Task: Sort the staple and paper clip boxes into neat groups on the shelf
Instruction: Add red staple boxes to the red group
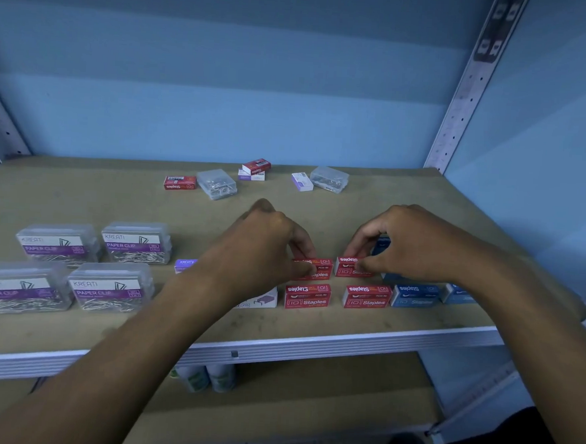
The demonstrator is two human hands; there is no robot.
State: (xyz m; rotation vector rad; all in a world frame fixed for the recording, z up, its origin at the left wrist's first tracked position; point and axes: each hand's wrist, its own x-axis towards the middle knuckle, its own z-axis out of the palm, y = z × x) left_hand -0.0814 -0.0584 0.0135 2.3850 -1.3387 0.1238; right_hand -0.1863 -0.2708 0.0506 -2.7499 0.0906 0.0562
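My left hand [266, 244] pinches a red staple box [316, 269] in the back row on the shelf [210, 319]. My right hand [406, 246] pinches another red staple box [350, 267] beside it. Two more red staple boxes [307, 296] [367, 296] stand in front of them. Blue staple boxes [415, 295] sit to the right, partly under my right wrist. Several clear paper clip boxes [136, 243] are grouped at the left. A white and purple staple box [261, 300] shows under my left forearm.
At the back of the shelf lie loose items: a red staple box [180, 182], two clear clip boxes [217, 184] [329, 178], a red box stacked on a purple one [255, 169] and a purple box [302, 182]. A metal upright [463, 105] stands at the right.
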